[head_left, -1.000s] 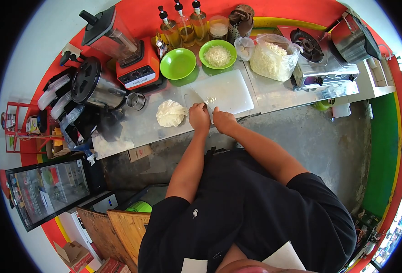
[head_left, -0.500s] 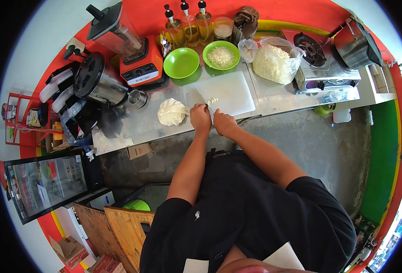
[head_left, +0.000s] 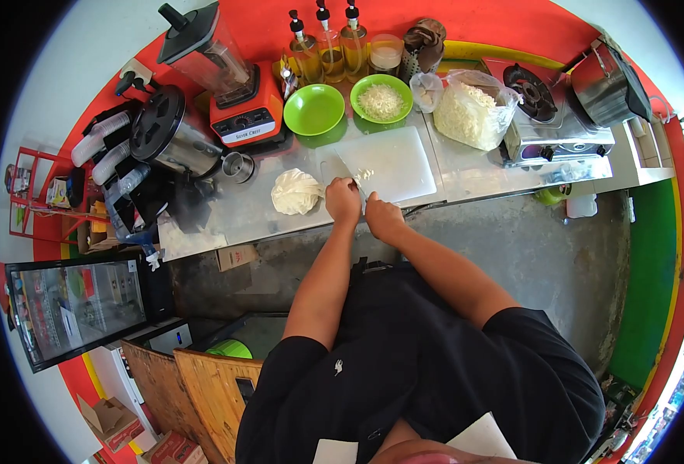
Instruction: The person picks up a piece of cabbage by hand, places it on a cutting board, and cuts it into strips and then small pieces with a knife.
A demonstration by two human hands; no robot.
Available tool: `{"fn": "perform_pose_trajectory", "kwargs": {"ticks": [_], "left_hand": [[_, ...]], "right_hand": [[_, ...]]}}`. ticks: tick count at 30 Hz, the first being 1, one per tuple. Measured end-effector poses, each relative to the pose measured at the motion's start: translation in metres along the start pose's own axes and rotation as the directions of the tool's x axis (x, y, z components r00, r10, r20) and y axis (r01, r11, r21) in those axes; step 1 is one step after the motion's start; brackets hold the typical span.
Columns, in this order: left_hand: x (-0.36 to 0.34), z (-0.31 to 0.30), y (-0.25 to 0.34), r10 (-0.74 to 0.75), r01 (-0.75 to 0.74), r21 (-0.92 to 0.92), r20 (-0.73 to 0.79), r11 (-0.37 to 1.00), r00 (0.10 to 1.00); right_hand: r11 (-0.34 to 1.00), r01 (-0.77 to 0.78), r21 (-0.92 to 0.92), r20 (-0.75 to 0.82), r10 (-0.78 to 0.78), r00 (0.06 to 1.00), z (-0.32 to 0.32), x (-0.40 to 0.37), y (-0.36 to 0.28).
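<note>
We judge ourselves mid-chop on the cutting board [head_left: 396, 158] — left hand [head_left: 343, 201] clenched round the knife [head_left: 329, 165], right hand [head_left: 384, 219] with a grip we cannot tell — and the next cut needs fingers kept clear.

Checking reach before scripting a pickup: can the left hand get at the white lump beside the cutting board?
Probably yes: the white lump lies on bare counter close beside the left hand, nothing between them, though that hand seems busy with a knife.

White cutting board [head_left: 392, 161] beside two green bowls [head_left: 314, 109]; orange-red blender base [head_left: 247, 117]; steel-grey worktop [head_left: 473, 172]; pale cabbage [head_left: 295, 192].
</note>
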State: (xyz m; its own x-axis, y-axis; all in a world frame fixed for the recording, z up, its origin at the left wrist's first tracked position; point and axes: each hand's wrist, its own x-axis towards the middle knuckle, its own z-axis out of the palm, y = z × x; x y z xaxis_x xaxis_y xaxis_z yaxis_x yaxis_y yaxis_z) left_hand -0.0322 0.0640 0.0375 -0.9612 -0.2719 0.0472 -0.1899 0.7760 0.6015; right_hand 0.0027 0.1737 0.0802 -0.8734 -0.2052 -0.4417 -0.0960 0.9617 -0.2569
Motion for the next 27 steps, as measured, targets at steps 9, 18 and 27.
{"fn": "perform_pose_trajectory", "kwargs": {"ticks": [9, 18, 27], "left_hand": [[0.001, 0.006, -0.005, -0.027, 0.024, -0.066, -0.051, 0.998, 0.998], [-0.017, 0.007, -0.013, 0.264, -0.259, 0.072, -0.072, 0.963, 0.962], [0.005, -0.002, -0.018, 0.143, -0.14, -0.075, 0.043, 0.987, 0.989]], "right_hand": [[0.998, 0.008, 0.057, -0.004, -0.008, 1.0, -0.005, 0.014, 0.003], [0.994, -0.039, 0.102, 0.059, 0.033, 0.998, -0.001, 0.004, 0.003], [1.0, -0.006, 0.01, 0.129, 0.004, 0.992, -0.011, -0.007, 0.001]]}}
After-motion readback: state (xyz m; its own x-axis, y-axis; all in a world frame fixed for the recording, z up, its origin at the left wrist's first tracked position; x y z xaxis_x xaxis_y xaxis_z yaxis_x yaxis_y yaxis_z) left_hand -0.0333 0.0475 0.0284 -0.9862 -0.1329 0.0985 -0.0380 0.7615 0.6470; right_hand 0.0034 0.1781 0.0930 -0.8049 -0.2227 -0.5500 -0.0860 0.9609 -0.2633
